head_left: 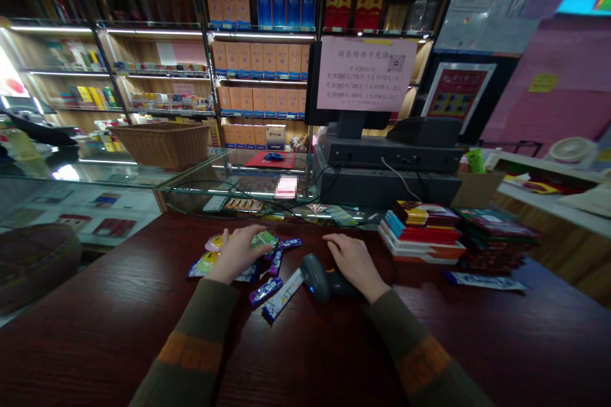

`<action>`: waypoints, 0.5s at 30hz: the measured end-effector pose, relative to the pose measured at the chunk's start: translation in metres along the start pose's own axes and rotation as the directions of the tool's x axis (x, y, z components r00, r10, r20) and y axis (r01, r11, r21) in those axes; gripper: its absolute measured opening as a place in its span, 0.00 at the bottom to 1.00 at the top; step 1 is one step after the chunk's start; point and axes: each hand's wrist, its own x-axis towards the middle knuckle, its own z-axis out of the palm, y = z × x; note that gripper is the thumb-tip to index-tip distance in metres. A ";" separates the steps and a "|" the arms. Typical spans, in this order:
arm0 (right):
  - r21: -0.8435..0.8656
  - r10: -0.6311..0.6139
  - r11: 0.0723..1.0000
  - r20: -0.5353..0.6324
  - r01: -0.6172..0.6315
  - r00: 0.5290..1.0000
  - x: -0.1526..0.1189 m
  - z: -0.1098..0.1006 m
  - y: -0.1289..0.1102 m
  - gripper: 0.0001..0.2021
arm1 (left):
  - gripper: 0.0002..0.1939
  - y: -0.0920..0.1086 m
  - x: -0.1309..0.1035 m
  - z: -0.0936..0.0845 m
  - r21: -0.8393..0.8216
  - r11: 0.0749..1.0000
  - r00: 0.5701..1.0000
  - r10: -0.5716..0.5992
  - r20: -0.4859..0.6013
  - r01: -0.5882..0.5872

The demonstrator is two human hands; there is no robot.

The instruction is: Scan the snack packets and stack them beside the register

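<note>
My left hand [237, 252] reaches over a small pile of snack packets, its fingers stretched out and resting by a green packet [264, 240]. Yellow-and-purple packets [209, 262] stick out from under its left side. Small purple wrapped bars [266, 291] lie to its right, along with a long white-and-blue stick packet [283, 296]. On the counter between my hands is a dark barcode scanner [316, 278] with a blue light. My right hand [356, 262] lies with fingers extended just above the scanner's handle; whether it touches the handle I cannot tell.
Stacked boxes [421, 233] stand at the right, beside a dark pile of packets [496, 238] and another stick packet [485, 280]. Behind are a glass case, a monitor with a pink sign [365, 73] and a wicker basket [165, 143]. Cables cross the glass.
</note>
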 end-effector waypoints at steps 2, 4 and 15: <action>0.004 -0.001 1.000 -0.017 0.002 1.000 -0.002 -0.001 0.001 0.15 | 0.28 0.003 -0.003 0.002 0.054 0.998 1.000 0.013 0.023 -0.015; 0.014 -0.001 1.000 -0.034 0.002 0.999 -0.003 -0.002 0.002 0.15 | 0.29 0.005 -0.004 0.006 0.098 0.995 0.999 0.031 0.013 -0.032; -0.006 -0.002 1.000 -0.024 0.002 1.000 -0.010 -0.001 0.008 0.14 | 0.21 -0.010 -0.001 0.008 0.066 0.998 1.000 0.023 0.000 -0.023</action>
